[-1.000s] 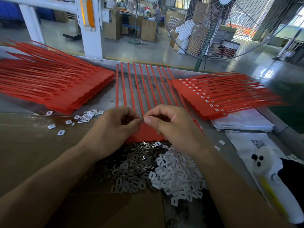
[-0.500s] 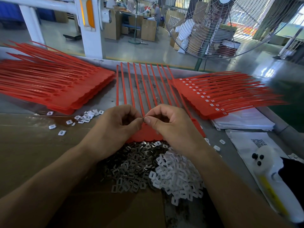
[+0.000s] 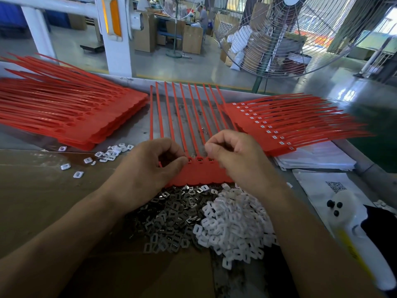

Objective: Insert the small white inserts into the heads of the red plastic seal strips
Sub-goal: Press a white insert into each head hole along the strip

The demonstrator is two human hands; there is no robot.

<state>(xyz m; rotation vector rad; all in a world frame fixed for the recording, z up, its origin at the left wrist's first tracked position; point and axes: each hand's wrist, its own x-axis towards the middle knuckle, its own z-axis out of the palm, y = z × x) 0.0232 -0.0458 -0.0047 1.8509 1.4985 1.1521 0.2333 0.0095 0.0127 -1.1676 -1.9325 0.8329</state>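
Left hand point(image 3: 150, 168): fingers curled, thumb tip pressing on the head end of the red seal strip comb point(image 3: 199, 171), pinning it to the table point(image 3: 137, 125). Whether it also holds an insert, cannot tell.

Right hand point(image 3: 234, 155): fingers curled, thumb and forefinger pinched together just above the heads. What sits in the pinch is hidden, probably one insert.

Key relation: open head slots point(image 3: 199, 159) lie in a row between the two thumbs, directly below the right pinch. Strip tails run away from the person, long axis front-to-back. Right hand is nearer the unfilled slots; judged move is a short downward push.

Materials: strips are smooth, flexible red plastic with flat scalloped heads. White inserts point(image 3: 234, 222) are small rounded rectangular frames, matte, heaped just beside a pile of grey metal clips point(image 3: 169, 220), glossy. Finished strips point(image 3: 279, 125) lie right, white showing in heads; unfilled stack point(image 3: 71, 117) left.
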